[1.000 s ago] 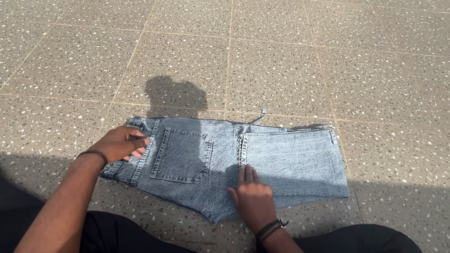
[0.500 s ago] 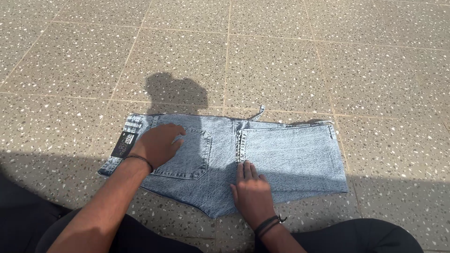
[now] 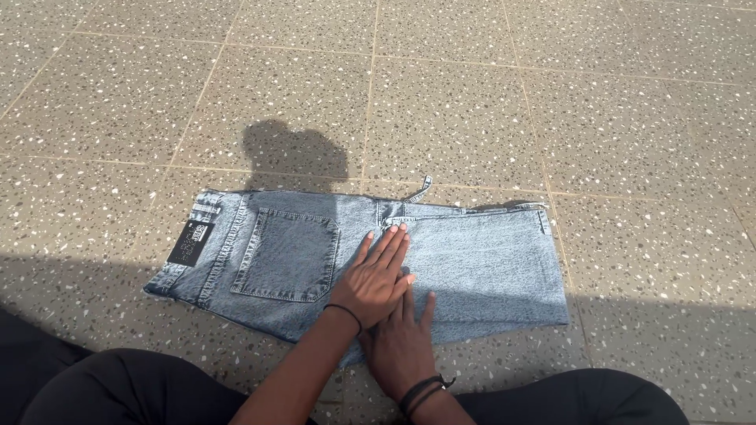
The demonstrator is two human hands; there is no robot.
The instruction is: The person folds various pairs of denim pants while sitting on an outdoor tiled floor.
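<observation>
Left hand (image 3: 376, 277) lay flat, released, over our right hand (image 3: 403, 346) on the folded jeans (image 3: 480, 264); sliding palms could rumple the fold.

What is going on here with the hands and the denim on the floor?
A person sits on a speckled tiled floor with a folded pair of light blue jeans laid flat in front of them. The left hand lies palm down near the middle of the denim, beside the back pocket, overlapping the right hand, which presses the near edge. A dark label shows at the waistband.
</observation>
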